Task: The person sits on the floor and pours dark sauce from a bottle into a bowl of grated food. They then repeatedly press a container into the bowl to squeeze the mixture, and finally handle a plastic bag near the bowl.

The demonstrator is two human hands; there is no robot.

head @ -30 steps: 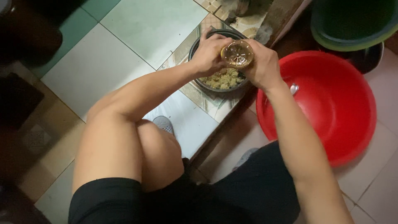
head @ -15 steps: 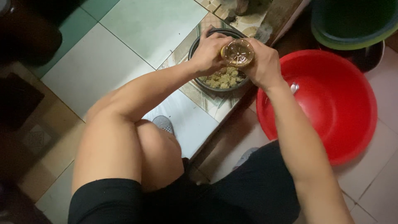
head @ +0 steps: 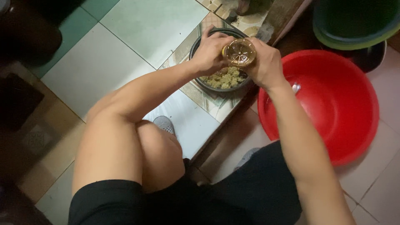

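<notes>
Upper centre of the frame: left hand [head: 210,52] and right hand [head: 266,62] both grip a clear plastic bottle [head: 239,53], hiding much of the dark bowl [head: 200,41] of crumbly yellowish food [head: 225,78]; the bottle's neck is unseen.

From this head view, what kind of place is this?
Likely a home kitchen or wash area at floor level: tiled floor, a red plastic basin, and a dark bowl of chopped food that a crouching person works over.

Pale green and white floor tiles [head: 137,25] at upper left, patterned tiles [head: 210,100] along a raised step, brownish tiles [head: 39,137] in shadow at left, pinkish tiles [head: 385,133] at right, dim indoor light.
</notes>
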